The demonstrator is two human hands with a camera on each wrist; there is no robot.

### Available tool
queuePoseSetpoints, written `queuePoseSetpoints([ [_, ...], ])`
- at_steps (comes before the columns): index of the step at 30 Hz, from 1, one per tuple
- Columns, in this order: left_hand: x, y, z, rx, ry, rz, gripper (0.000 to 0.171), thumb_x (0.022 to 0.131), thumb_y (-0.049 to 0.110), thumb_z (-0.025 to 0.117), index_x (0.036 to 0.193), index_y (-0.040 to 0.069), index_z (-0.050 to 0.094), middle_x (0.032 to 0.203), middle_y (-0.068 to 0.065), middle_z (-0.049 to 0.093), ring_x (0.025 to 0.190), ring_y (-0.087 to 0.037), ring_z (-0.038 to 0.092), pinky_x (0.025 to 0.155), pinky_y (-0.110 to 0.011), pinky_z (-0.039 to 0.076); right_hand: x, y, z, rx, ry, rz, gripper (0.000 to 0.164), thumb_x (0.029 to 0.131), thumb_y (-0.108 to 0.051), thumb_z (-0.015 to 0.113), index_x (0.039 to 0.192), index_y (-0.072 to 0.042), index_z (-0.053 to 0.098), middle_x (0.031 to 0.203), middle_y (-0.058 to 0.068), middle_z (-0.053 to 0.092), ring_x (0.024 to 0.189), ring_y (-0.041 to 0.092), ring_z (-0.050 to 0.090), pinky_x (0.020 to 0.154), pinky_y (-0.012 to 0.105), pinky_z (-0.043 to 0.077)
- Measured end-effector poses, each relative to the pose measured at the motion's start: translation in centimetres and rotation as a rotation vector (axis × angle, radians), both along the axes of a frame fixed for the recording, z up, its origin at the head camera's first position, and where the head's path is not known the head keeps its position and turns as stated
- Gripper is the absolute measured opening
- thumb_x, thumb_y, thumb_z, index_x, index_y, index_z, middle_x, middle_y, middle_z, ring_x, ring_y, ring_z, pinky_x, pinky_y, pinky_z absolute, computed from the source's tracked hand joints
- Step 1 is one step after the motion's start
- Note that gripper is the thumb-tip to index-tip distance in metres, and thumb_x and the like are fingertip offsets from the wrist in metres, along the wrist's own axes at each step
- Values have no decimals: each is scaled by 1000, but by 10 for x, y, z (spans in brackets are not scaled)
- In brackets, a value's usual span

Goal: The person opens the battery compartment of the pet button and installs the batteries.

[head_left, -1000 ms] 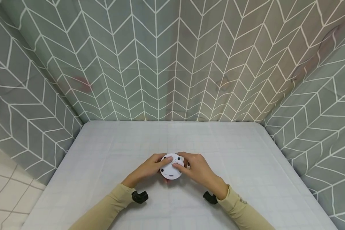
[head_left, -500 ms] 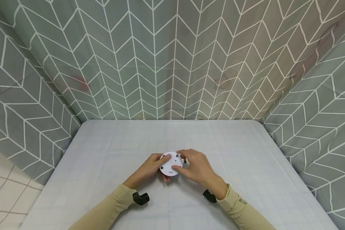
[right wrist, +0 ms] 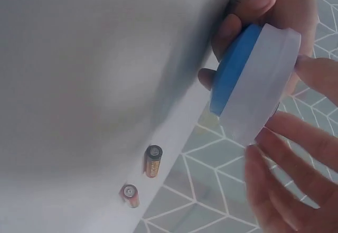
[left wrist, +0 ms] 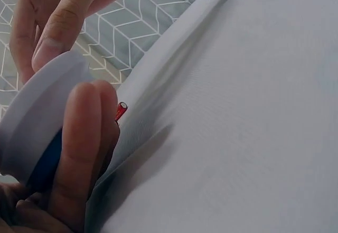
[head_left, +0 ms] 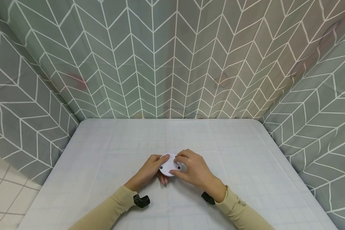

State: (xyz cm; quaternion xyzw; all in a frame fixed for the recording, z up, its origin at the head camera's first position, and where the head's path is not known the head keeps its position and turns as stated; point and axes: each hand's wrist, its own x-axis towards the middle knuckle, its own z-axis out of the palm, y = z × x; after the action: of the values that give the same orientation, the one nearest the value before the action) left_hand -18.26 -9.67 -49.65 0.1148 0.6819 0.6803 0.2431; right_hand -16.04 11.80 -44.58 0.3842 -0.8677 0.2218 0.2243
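My left hand (head_left: 149, 167) grips a round white device (head_left: 167, 167), thumb on its face and fingers underneath. That face shows small speaker-like holes and black round feet; the other side is blue (right wrist: 235, 66). My right hand (head_left: 194, 167) has its thumb and bent fingertips touching the white face near its right edge. In the right wrist view, a black-and-orange battery (right wrist: 153, 161) and a second battery (right wrist: 130, 196) are on the table. The left wrist view catches a red battery end (left wrist: 122, 109) beyond my left fingers. What my right fingertips touch exactly is partly hidden.
The device is held over a table with a white cloth (head_left: 126, 137). Grey chevron-patterned curtains (head_left: 161, 64) surround it at the back and sides. Black wrist-worn pieces (head_left: 141, 200) sit by both cuffs. Tiled floor (head_left: 5, 191) shows at the left.
My right fingertips have shifted from behind the device's right edge onto its white face. The left hand keeps its grip. A battery glimpsed beside the right hand is now covered in the head view.
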Motion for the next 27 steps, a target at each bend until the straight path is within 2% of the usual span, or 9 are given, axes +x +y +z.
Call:
queuePoseSetpoints([
  [6,3,0,3,3,-22,6,55,101,48,51,101,-5,65,59,-16,67,44,-23,64,43,-37,56,1,-2,0,39,30,59,23,80,-36,83,91,-17,76,94,-6,67,87,8,61,70,23,55],
  [10,2,0,4,-7,-32,13,55,100,50,52,98,-3,66,57,-15,66,42,-22,63,41,-36,55,0,-2,1,35,17,88,21,79,-31,85,91,-16,77,93,-5,67,87,8,62,71,22,55],
  [23,1,-3,4,-11,-18,21,57,99,53,52,96,-2,67,55,-16,65,42,-23,62,40,-36,54,-1,-3,2,25,0,111,20,82,-30,82,94,-14,77,96,-4,67,91,7,62,73,20,54],
  [27,2,-3,3,0,-9,13,56,99,52,52,96,-2,66,56,-15,65,42,-22,62,40,-36,54,-1,-3,3,32,21,120,24,81,-32,83,94,-13,77,96,-4,67,91,8,62,72,20,54],
])
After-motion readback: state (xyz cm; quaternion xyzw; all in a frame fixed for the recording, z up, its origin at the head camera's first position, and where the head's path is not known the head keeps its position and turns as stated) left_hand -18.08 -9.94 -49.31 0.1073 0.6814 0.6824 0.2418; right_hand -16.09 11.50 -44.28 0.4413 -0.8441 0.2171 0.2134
